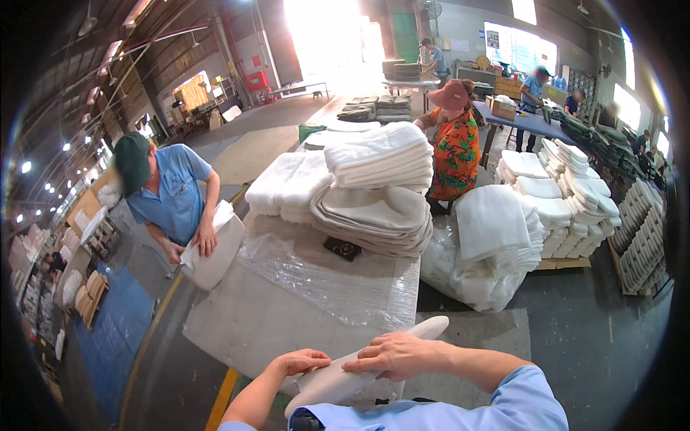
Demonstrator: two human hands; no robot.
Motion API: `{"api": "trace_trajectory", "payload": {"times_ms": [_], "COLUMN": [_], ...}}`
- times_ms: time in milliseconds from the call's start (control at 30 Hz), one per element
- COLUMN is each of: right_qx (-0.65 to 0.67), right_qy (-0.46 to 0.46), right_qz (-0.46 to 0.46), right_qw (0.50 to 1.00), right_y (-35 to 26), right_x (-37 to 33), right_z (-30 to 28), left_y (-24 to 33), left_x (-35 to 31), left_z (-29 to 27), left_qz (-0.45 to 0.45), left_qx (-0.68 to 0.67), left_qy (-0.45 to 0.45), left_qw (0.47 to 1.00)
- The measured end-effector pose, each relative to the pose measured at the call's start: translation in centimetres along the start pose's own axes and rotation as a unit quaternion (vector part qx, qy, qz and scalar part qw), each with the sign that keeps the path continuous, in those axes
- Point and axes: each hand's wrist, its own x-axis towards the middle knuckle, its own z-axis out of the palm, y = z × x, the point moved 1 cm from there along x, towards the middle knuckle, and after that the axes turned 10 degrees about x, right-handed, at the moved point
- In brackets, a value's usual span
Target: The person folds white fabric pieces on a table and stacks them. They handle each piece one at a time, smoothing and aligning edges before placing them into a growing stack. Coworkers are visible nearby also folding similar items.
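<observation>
A long white cushion (431, 328), seen nearly edge-on, slants across the near table edge in front of my body. My left hand (305, 361) is closed at its left side, thumb and fingers pinching the pale fabric at the edge. My right hand (402, 355) lies over the cushion's middle, its fingers curled onto the surface and gripping it. Beyond my hands, a clear plastic sheet (323, 284) covers part of the table (237, 316). Folded beige covers (370, 215) are stacked farther back, with white wadding pads (377, 159) piled above and beside them. A dark phone-like object (341, 248) lies before the stack.
At the table's left side, a co-worker in a blue shirt (172, 187) handles another white cushion (215, 251). A person in an orange patterned top (456, 151) is behind the piles. A plastic bag of white pads (478, 266) and stacked white cushions (560, 208) stand to the right.
</observation>
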Motion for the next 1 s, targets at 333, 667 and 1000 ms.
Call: {"api": "trace_trajectory", "payload": {"times_ms": [333, 667, 1000], "right_qx": [0.044, 0.21, 0.293], "right_qy": [-0.104, -0.166, -0.048], "right_qz": [0.073, 0.431, 0.533], "right_qw": [0.991, 0.861, 0.793], "right_y": [0.8, 15.8, 16.7], "right_x": [1.0, 6.7, 8.2], "right_z": [9.1, 7.5, 11.2], "left_y": [-0.4, -0.9, -0.7], "left_x": [3.8, 1.4, 4.4], "left_z": [3.4, 5.2, 4.4], "left_qz": [-0.024, 0.081, -0.1], "left_qx": [0.302, 0.392, 0.232], "left_qy": [0.206, 0.323, 0.246], "left_qw": [0.93, 0.858, 0.936]}}
